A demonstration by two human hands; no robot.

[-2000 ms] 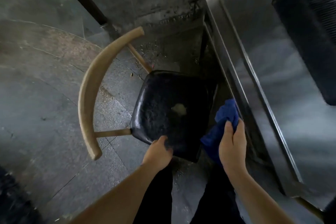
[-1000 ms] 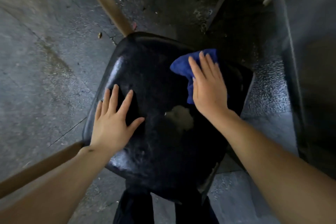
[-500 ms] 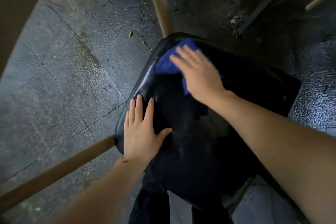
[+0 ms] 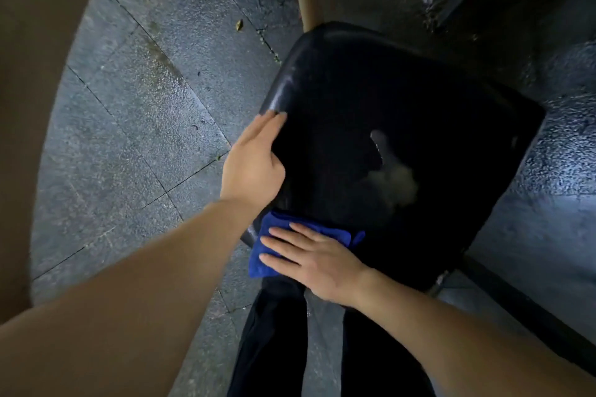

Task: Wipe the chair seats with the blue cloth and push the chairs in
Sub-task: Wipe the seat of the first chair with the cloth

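Having swept from the glossy black padded chair seat (image 4: 403, 126)'s far corner, the right hand (image 4: 317, 263) presses the folded blue cloth (image 4: 274, 245) flat-palmed on its near edge; the left hand (image 4: 254, 161), fingers extended, braces its side, nearly finishing this seat.

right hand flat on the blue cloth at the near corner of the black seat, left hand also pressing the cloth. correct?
Not quite. The head view shows the left hand off the cloth, resting on the left edge of the glossy black padded chair seat. Only the right hand lies flat on the folded blue cloth, at the seat's near corner.
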